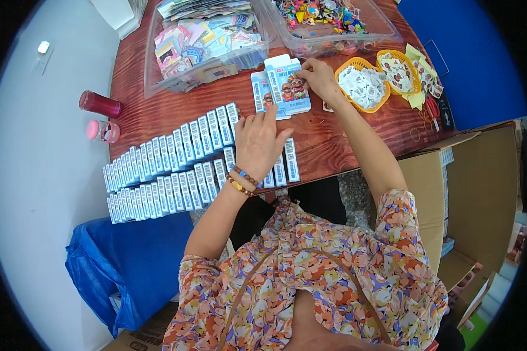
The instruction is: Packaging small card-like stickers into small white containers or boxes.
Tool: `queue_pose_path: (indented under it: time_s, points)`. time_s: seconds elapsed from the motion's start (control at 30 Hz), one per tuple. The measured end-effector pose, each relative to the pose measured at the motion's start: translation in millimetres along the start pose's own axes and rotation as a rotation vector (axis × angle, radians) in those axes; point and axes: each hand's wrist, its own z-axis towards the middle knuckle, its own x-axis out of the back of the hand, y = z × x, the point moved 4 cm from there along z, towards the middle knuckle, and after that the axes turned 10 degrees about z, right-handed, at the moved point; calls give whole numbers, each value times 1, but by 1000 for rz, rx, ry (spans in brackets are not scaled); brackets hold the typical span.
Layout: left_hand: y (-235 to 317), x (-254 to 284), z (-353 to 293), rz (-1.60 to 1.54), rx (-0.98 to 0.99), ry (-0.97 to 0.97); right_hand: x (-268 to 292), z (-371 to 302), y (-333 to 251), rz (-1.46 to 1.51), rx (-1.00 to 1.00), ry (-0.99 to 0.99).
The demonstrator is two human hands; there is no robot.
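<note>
Two flattened light-blue cartons with cartoon figures lie overlapping on the table in front of me. The upper carton [289, 89] has its end flaps out at the far side. My right hand [319, 79] pinches its right edge near the far corner. My left hand [256, 139] lies palm down, fingers apart, with the index fingertip touching the lower carton [261, 88] near its front edge; it holds nothing. Under and beside the left hand stand two long rows of folded small cartons [184, 143], packed upright side by side; the left wrist hides part of the near row.
Clear bins hold sachets [217, 41] and small toys [322, 17] at the back. Two yellow baskets [363, 108] with packets and stickers stand right, near red scissors [432, 108]. Two pink-red jars [100, 104] stand left. A large cardboard box [427, 205] is open at right.
</note>
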Motion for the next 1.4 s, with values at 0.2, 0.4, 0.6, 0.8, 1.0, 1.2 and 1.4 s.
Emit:
queue_pose_path:
  time_s: [0.2,0.4,0.6,0.8,1.0,1.2,1.4]
  points:
    - [-16,-5,19,-208,117,153,1,-34,-37,419,-118,-126]
    - [-3,-2,41,-131,152,240,-6,-80,-63,717,225,-265]
    - [0,11,32,-229,58,247,15,-75,-92,622,192,-172]
    - [-6,25,24,-335,107,250,18,-69,-101,448,117,-302]
    - [-12,25,26,-444,217,290,-8,-113,-100,409,396,82]
    - [-8,33,18,-787,249,241,-11,-112,-87,477,361,25]
    - [-21,45,3,-1007,109,129,2,-111,-102,673,297,-265]
